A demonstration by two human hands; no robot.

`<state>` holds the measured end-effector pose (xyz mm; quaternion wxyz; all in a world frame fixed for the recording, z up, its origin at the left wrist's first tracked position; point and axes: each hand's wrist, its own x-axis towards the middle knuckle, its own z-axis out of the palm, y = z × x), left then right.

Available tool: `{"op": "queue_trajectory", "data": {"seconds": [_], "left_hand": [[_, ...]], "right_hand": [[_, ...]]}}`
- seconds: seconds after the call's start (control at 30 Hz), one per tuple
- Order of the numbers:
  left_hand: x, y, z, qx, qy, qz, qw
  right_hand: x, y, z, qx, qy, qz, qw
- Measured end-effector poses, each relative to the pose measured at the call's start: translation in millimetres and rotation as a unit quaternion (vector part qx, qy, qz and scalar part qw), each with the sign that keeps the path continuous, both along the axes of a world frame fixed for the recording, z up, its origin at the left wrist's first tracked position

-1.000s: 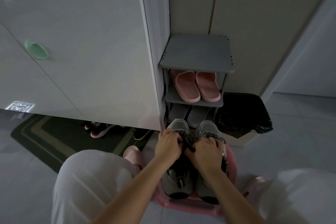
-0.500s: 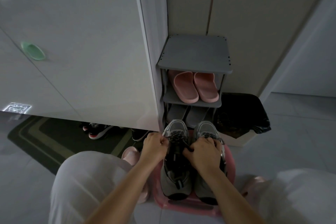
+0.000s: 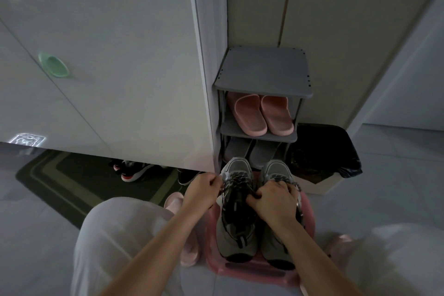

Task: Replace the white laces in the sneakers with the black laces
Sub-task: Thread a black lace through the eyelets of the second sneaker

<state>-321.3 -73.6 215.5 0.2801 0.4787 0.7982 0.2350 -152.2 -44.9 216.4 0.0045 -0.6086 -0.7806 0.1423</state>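
Two grey sneakers stand side by side on a pink stool [image 3: 254, 271], toes away from me. The left sneaker [image 3: 236, 218] has a dark lace [image 3: 236, 179] threaded across its eyelets. My left hand [image 3: 201, 191] is closed on a lace end at that shoe's left side. My right hand [image 3: 274, 202] lies over the right sneaker [image 3: 276, 170] and pinches the other lace end at the left sneaker's right edge. The light is dim, so the lace's colour is hard to judge. The right sneaker's lacing is mostly hidden by my hand.
A grey shoe rack [image 3: 262, 72] holding pink slippers [image 3: 262, 113] stands just beyond the sneakers. A bin with a black bag [image 3: 322, 151] is to its right. A white cabinet [image 3: 108, 55] fills the left, with shoes [image 3: 134, 170] and a dark mat [image 3: 72, 175] beneath. My knees flank the stool.
My left hand has moved left and away from my right hand, drawing the lace out sideways across the left sneaker. My right hand has stayed over the right sneaker.
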Motion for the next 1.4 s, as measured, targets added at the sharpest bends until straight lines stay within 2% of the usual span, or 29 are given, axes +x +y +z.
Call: {"op": "queue_trajectory", "data": {"seconds": [0.1, 0.2, 0.3, 0.37, 0.47, 0.6, 0.7, 0.83, 0.97, 1.03, 1.17, 1.23, 1.27, 1.33, 1.37, 1.4], "left_hand": [[3.7, 8.0, -2.3, -0.039, 0.015, -0.046, 0.998], [3.1, 14.7, -9.1, -0.087, 0.073, -0.098, 0.989], [-5.1, 21.6, -3.5, -0.099, 0.063, -0.095, 0.988], [-13.6, 27.0, 6.3, -0.101, 0.019, -0.096, 0.99], [-17.3, 31.5, 32.0, -0.083, -0.101, -0.088, 0.988], [-20.4, 34.3, 56.9, -0.021, -0.266, -0.05, 0.962], [-24.7, 31.8, 68.4, -0.002, -0.299, -0.055, 0.953], [-31.5, 27.1, 60.0, 0.009, -0.259, -0.073, 0.963], [-31.8, 21.1, 36.9, 0.008, -0.25, -0.052, 0.967], [-31.5, 17.7, 24.6, 0.0, -0.195, -0.064, 0.979], [-36.1, 11.0, 1.6, -0.048, -0.023, -0.105, 0.993], [-38.6, 8.7, -4.4, -0.07, 0.005, -0.114, 0.991], [-39.4, 8.4, -5.6, -0.076, -0.02, -0.102, 0.992], [-38.3, 8.2, -3.4, -0.068, -0.135, -0.042, 0.988], [-36.3, 8.2, -0.6, -0.055, -0.202, -0.012, 0.978], [-33.9, 8.4, 1.7, -0.037, -0.258, 0.012, 0.965]], "right_hand": [[2.8, 10.2, 9.2, -0.068, 0.024, 0.005, 0.997], [6.5, 22.4, 24.3, -0.151, 0.138, -0.059, 0.977], [10.5, 33.5, 23.2, -0.13, 0.214, -0.088, 0.964], [9.4, 40.2, 20.5, -0.108, 0.235, -0.07, 0.963], [-2.2, 44.6, 26.2, -0.121, 0.258, -0.011, 0.959], [-27.3, 43.6, 36.8, -0.109, 0.191, 0.116, 0.968], [-39.1, 48.2, 44.3, -0.093, 0.23, 0.088, 0.965], [-41.5, 59.9, 58.1, -0.09, 0.391, -0.022, 0.916], [-42.0, 66.3, 66.3, -0.09, 0.461, -0.073, 0.88], [-42.1, 67.6, 65.6, -0.084, 0.475, -0.083, 0.872], [-41.2, 66.2, 63.1, -0.083, 0.492, -0.096, 0.861], [-42.2, 64.0, 64.2, -0.102, 0.499, -0.077, 0.857], [-43.6, 62.5, 64.7, -0.129, 0.501, -0.058, 0.854], [-45.7, 58.8, 61.9, -0.187, 0.482, -0.021, 0.856], [-45.4, 56.4, 58.6, -0.2, 0.439, -0.002, 0.876], [-44.2, 53.9, 53.8, -0.187, 0.363, 0.026, 0.913]]}}
